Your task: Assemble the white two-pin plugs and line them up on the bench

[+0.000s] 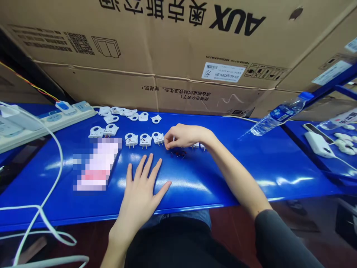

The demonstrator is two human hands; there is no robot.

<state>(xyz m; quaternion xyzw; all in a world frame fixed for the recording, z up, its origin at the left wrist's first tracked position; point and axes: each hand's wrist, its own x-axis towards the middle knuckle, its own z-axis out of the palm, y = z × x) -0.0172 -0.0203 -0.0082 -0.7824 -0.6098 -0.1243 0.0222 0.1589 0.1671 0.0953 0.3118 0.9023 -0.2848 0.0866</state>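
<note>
My left hand [142, 190] lies flat on the blue tabletop [195, 193], fingers spread, holding nothing. Further back, my right hand [182, 136] is bent down with thumb and fingers pinched together; whatever they grip is hidden. Just left of those fingertips stands a white two-pin plug piece with a round hole [157, 138]. Two similar plug pieces [145, 140] [131, 140] continue the row to the left, prongs toward me. Small dark and red parts with thin wire leads [180, 153] lie under my right hand. More white pieces [195, 146] show partly behind my right wrist.
Several loose white ring-shaped pieces [143, 116] lie at the back left. A blurred-out phone-like slab [99, 163] is left of my left hand. Power strips [52, 119] and white cables [60, 160] occupy the left. A water bottle [281, 113] leans at right; large cartons [167, 56] stand behind.
</note>
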